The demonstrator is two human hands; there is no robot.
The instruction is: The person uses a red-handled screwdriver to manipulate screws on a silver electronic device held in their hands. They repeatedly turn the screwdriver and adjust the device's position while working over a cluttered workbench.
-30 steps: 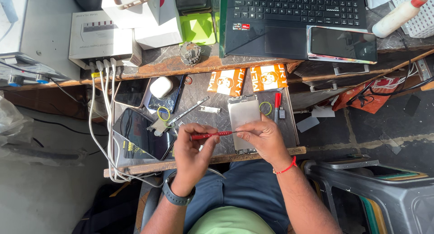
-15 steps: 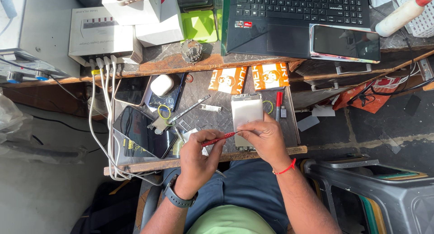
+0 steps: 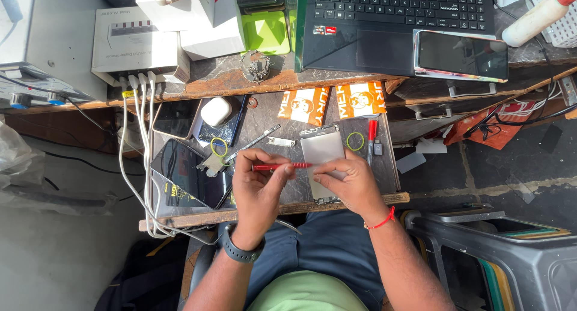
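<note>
Red tool: a thin red screwdriver (image 3: 281, 165) lying level, held at both ends between the two hands, just above the table (image 3: 336, 200).
Left grip: left hand (image 3: 258, 188) closed on the handle end of the red screwdriver, fingertips pinched narrow around it.
Right grip: right hand (image 3: 348, 182) pinching the tip end of the screwdriver, its fingers also resting on the silver phone back plate (image 3: 323, 152).
Plate: flat on the dark work mat (image 3: 288, 134), directly under and beyond the right grip, its lower end hidden by the hand.
Beyond the left grip: tweezers (image 3: 252, 144), a small metal strip (image 3: 280, 142) and a yellow-green ring (image 3: 219, 147).
Left of the left grip: a dark phone (image 3: 180, 173) lying tilted, white cables (image 3: 141, 137) hanging just beside it.
Right of the right grip: a second yellow-green ring (image 3: 355, 141) and a second red-handled driver (image 3: 372, 137).
Farther off: two orange packets (image 3: 330, 102), a laptop (image 3: 384, 22) with a phone (image 3: 461, 54) resting on it.
Risk: the tip could slide off and scratch the plate, since it sits loose on the mat.
Risk: small parts lie near the table edge; a nudge from a wrist could send them to the floor.
</note>
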